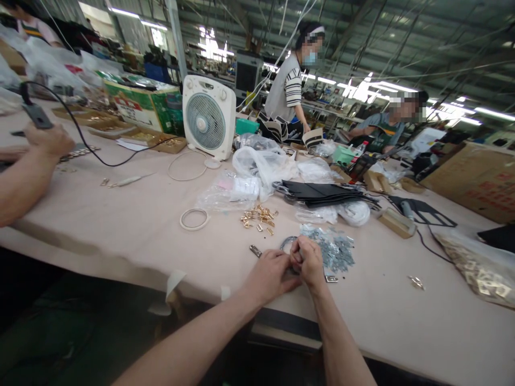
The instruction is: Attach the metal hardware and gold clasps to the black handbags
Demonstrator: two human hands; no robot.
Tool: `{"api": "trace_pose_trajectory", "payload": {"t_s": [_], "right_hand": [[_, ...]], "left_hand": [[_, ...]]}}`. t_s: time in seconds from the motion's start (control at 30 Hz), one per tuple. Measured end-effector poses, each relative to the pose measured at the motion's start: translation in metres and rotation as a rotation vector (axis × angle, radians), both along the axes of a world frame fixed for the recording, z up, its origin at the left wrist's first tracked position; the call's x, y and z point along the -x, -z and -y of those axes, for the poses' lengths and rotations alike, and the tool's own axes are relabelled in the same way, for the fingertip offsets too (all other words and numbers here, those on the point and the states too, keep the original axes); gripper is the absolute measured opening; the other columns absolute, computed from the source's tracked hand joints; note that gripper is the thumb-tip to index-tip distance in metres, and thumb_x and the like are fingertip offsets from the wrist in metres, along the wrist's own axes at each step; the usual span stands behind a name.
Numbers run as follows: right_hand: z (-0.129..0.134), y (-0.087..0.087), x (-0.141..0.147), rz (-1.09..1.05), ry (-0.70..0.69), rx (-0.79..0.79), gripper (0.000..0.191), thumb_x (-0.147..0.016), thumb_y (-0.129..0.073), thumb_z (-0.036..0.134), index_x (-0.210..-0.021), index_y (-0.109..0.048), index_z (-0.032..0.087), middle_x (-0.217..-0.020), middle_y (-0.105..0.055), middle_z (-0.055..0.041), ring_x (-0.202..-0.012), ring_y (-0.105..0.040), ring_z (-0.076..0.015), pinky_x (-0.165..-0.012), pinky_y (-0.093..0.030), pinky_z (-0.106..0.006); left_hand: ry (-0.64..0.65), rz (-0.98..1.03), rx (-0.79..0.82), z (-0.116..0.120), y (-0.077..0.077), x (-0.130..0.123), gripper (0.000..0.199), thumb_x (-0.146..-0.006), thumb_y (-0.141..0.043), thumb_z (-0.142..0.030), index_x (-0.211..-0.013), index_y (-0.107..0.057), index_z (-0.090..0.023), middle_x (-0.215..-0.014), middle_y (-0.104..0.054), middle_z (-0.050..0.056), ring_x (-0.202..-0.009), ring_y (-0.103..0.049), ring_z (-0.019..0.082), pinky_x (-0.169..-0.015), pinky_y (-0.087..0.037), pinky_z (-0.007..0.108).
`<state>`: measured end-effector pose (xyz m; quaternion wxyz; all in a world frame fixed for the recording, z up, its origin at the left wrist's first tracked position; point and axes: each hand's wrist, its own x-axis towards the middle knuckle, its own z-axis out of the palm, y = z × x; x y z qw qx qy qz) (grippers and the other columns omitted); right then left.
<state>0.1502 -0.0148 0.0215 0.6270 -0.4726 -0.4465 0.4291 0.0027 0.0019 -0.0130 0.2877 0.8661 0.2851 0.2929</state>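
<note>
My left hand (276, 273) rests low over the table near its front edge, fingers bent and pressed together. Against it, my right hand (308, 260) is closed in a pinch. What sits between the fingers is mostly hidden. A thin grey loop (287, 242) shows just behind the hands. One metal clip-like piece (255, 250) lies left of them, and a metal buckle-like piece (331, 279) pokes out by my right wrist. Beyond my right hand spreads a heap of small silvery metal plates (336, 252). Gold-coloured metal fittings (259, 215) lie in a loose pile farther back.
A roll of tape (193, 219), a white fan (209, 115), plastic bags (261, 166) and black flat pieces (322, 193) occupy the table. At left, a co-worker's hand (50, 139) grips a corded tool. Right: a bag of gold fittings (478, 268). Two people are across the table.
</note>
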Motion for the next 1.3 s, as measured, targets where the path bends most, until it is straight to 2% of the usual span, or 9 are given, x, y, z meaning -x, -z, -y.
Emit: {"api": "trace_pose_trajectory", "payload": {"t_s": [0.2, 0.43, 0.6, 0.77, 0.9, 1.0, 1.13, 1.2, 1.3], "right_hand": [[0.015, 0.003, 0.006, 0.299, -0.008, -0.121, 0.041, -0.098, -0.060, 0.042, -0.064, -0.057, 0.021, -0.055, -0.047, 0.0037, -0.049, -0.040, -0.0107, -0.048, -0.032, -0.026], [0.032, 0.000, 0.000, -0.070, 0.166, -0.302, 0.035, -0.097, -0.057, 0.040, -0.066, -0.058, 0.022, -0.051, -0.040, 0.0059, -0.043, -0.036, -0.0113, -0.044, -0.027, -0.026], [0.039, 0.006, 0.013, 0.181, 0.125, -0.272, 0.037, -0.100, -0.055, 0.037, -0.066, -0.060, 0.022, -0.055, -0.047, 0.0027, -0.048, -0.043, -0.0135, -0.050, -0.032, -0.030], [0.033, 0.011, 0.024, 0.343, 0.191, -0.324, 0.041, -0.099, -0.055, 0.036, -0.061, -0.056, 0.022, -0.056, -0.048, 0.0018, -0.052, -0.044, -0.0144, -0.055, -0.034, -0.031], [0.018, 0.005, 0.024, 0.226, 0.257, -0.200, 0.043, -0.100, -0.055, 0.041, -0.062, -0.054, 0.022, -0.052, -0.044, 0.0042, -0.046, -0.039, -0.0121, -0.048, -0.032, -0.028], [0.011, -0.012, 0.019, 0.032, 0.233, -0.131, 0.041, -0.099, -0.057, 0.043, -0.064, -0.054, 0.022, -0.048, -0.039, 0.0070, -0.038, -0.032, -0.0095, -0.039, -0.024, -0.024], [0.013, -0.032, 0.016, -0.113, 0.203, -0.283, 0.036, -0.097, -0.059, 0.041, -0.067, -0.057, 0.022, -0.049, -0.038, 0.0076, -0.037, -0.033, -0.0088, -0.038, -0.024, -0.023], [0.015, -0.030, 0.018, -0.076, 0.187, -0.303, 0.037, -0.097, -0.060, 0.042, -0.066, -0.057, 0.022, -0.050, -0.040, 0.0067, -0.039, -0.035, -0.0090, -0.039, -0.026, -0.023], [0.014, -0.016, 0.021, 0.023, 0.177, -0.164, 0.042, -0.097, -0.061, 0.044, -0.063, -0.055, 0.021, -0.049, -0.040, 0.0063, -0.039, -0.034, -0.0088, -0.040, -0.025, -0.023]], "left_hand": [[0.009, 0.013, 0.019, 0.001, -0.009, 0.003, 0.031, -0.081, -0.080, -0.035, -0.106, -0.066, -0.024, -0.119, -0.072, 0.007, -0.121, -0.062, 0.028, -0.109, -0.045, 0.043], [-0.007, 0.000, 0.027, 0.004, -0.009, 0.003, 0.042, -0.079, -0.085, -0.039, -0.115, -0.067, -0.029, -0.121, -0.073, 0.002, -0.124, -0.061, 0.026, -0.112, -0.042, 0.043], [-0.008, 0.016, 0.031, 0.005, -0.013, 0.003, 0.024, -0.081, -0.081, -0.030, -0.100, -0.067, -0.028, -0.114, -0.074, 0.000, -0.119, -0.063, 0.024, -0.108, -0.043, 0.040], [0.001, 0.000, 0.036, 0.003, -0.013, 0.004, 0.024, -0.080, -0.081, -0.029, -0.098, -0.066, -0.026, -0.114, -0.073, 0.004, -0.120, -0.062, 0.026, -0.107, -0.044, 0.041], [-0.002, -0.033, 0.048, 0.002, -0.011, 0.003, 0.032, -0.080, -0.081, -0.035, -0.106, -0.066, -0.025, -0.120, -0.071, 0.006, -0.122, -0.061, 0.028, -0.109, -0.044, 0.043], [-0.006, -0.040, 0.057, 0.002, -0.011, 0.003, 0.037, -0.080, -0.083, -0.038, -0.111, -0.065, -0.027, -0.121, -0.070, 0.005, -0.125, -0.059, 0.028, -0.111, -0.043, 0.044], [0.005, -0.039, 0.050, 0.002, -0.010, 0.003, 0.047, -0.077, -0.087, -0.039, -0.117, -0.064, -0.029, -0.119, -0.071, 0.003, -0.125, -0.059, 0.029, -0.110, -0.043, 0.044], [0.001, -0.031, 0.044, 0.002, -0.008, 0.003, 0.044, -0.077, -0.087, -0.038, -0.114, -0.064, -0.028, -0.118, -0.071, 0.004, -0.124, -0.060, 0.028, -0.110, -0.043, 0.044], [-0.011, -0.020, 0.042, 0.001, -0.006, 0.002, 0.038, -0.079, -0.084, -0.039, -0.108, -0.063, -0.025, -0.118, -0.071, 0.005, -0.121, -0.061, 0.028, -0.109, -0.044, 0.043]]}}
